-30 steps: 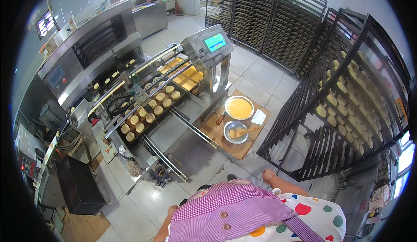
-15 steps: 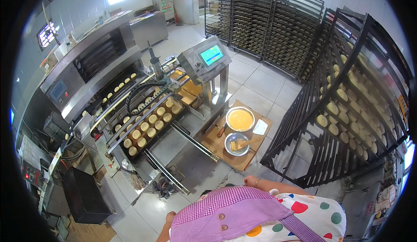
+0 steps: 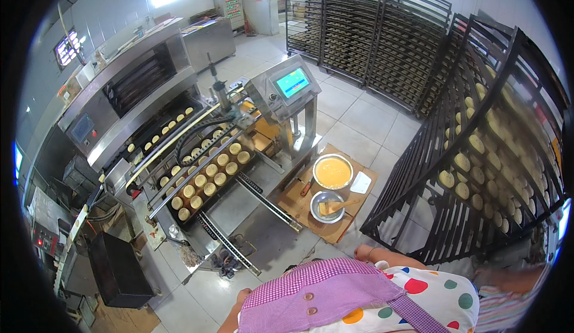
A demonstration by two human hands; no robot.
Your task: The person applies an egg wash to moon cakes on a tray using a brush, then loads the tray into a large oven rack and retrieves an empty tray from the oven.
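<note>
My left hand (image 3: 243, 295) hangs low beside the purple checked apron (image 3: 317, 285). Its fingers are mostly hidden by the apron, and I cannot see anything in it. My right hand (image 3: 363, 253) is held in front of my right side with the fingers curled in, and no object shows in it. Nearest to it, on a cardboard sheet (image 3: 288, 198) over the floor, is a metal bowl (image 3: 335, 218) with a wooden-handled brush (image 3: 342, 204) in it. Behind that stands a white-rimmed bowl of yellow liquid (image 3: 333, 172).
A steel machine with a lit screen (image 3: 292, 83) carries a tray of round pastries (image 3: 210, 170) beside two rails. A black rack (image 3: 412, 213) loaded with pastries stands at right, more racks (image 3: 371, 34) behind. A black bin (image 3: 119, 270) is at left. Another person's blurred arm (image 3: 515, 279) shows lower right.
The view has shifted slightly, so the machine and bowls sit a little lower. Another person's arm and striped clothing have come in at lower right. Both my hands remain away from the machine.
</note>
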